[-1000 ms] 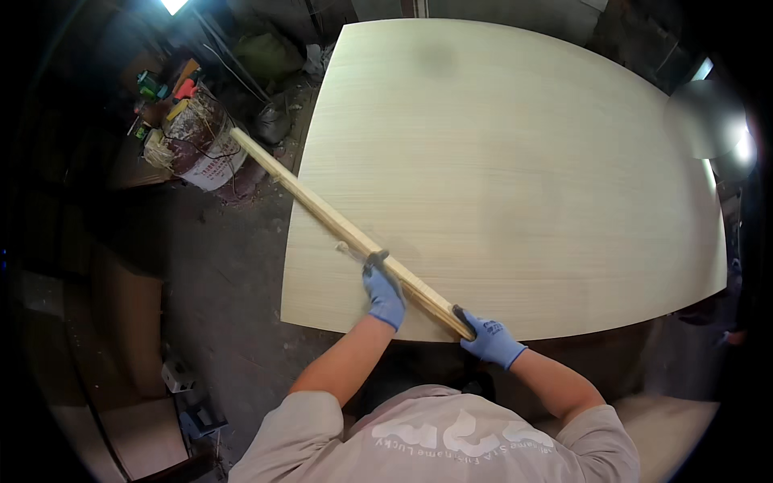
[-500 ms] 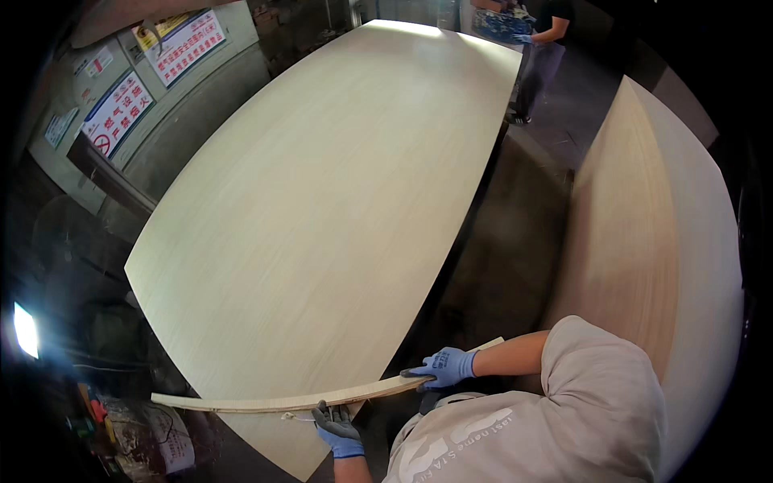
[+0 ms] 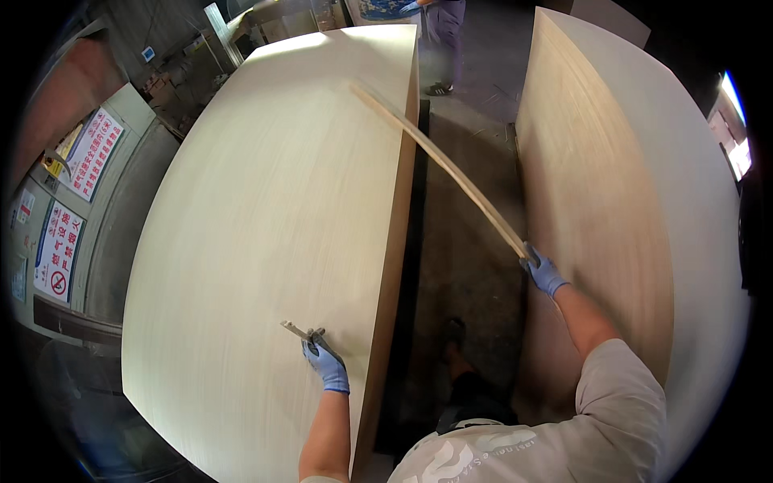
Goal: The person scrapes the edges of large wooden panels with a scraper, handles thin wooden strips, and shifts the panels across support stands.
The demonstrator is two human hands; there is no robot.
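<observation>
My right hand (image 3: pixel 540 266), in a blue and dark glove, is closed on the near end of a long pale wooden strip (image 3: pixel 457 170), which slants away over the floor gap to above the far part of the left board stack (image 3: pixel 233 225). My left hand (image 3: pixel 320 357), gloved alike, is closed on a short, thin, pale stick (image 3: pixel 291 328) above the near right part of that stack's pale top. Whether the stick touches the surface I cannot tell.
A second tall wooden panel stack (image 3: pixel 596 193) stands to my right, across a narrow dark floor gap (image 3: pixel 459 274). A co-worker in purple trousers (image 3: pixel 443 48) stands at the far end. A metal cabinet with signs (image 3: pixel 101 233) is on the left.
The view has swung round to along the gap between stacks. The strip, earlier held by both hands, is now only in my right hand, pointing away; my left hand holds a short stick.
</observation>
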